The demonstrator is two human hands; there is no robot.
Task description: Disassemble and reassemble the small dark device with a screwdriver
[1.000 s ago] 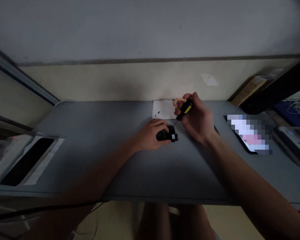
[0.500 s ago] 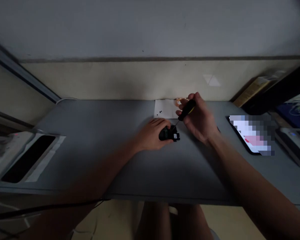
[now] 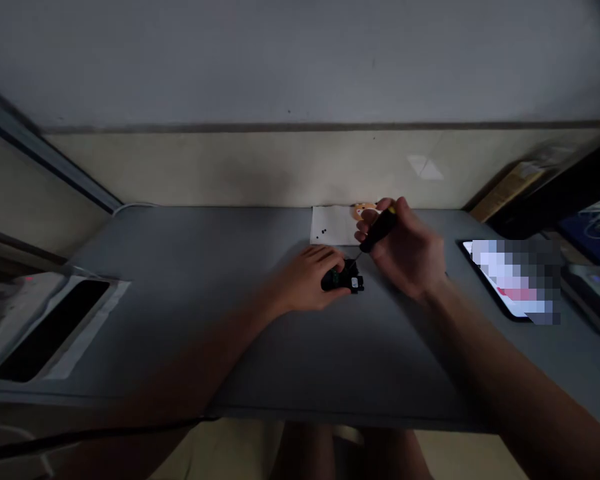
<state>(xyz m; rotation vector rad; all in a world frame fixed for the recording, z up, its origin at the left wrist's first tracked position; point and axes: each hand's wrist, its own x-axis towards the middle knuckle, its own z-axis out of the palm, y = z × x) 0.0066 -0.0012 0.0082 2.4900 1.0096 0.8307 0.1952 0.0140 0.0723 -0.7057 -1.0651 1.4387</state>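
My left hand [image 3: 316, 277] is closed around the left side of a small black device [image 3: 341, 279], pressing it on the grey desk. Green circuitry shows in the device, and a small white label sits near its right end. In my right hand [image 3: 407, 247] is a screwdriver [image 3: 380, 228] with a black and yellow handle, held tilted. Its thin shaft slants down to the left, and the tip meets the upper part of the device. What exactly the tip touches is too small to tell. Behind the device, a white sheet [image 3: 333, 223] carries several tiny dark pieces, perhaps screws.
A phone-like dark slab [image 3: 55, 330] lies on white paper at the left. To the right, a lit tablet [image 3: 510, 280] rests on the desk [image 3: 205, 267]. A yellowish box [image 3: 510, 190] leans at the back right. A dark cable [image 3: 105, 430] crosses the front left edge.
The whole view has shifted slightly, so everything sits a little lower. My right hand has turned the screwdriver's handle a little; its tip stays at the device, and my left hand keeps its hold.
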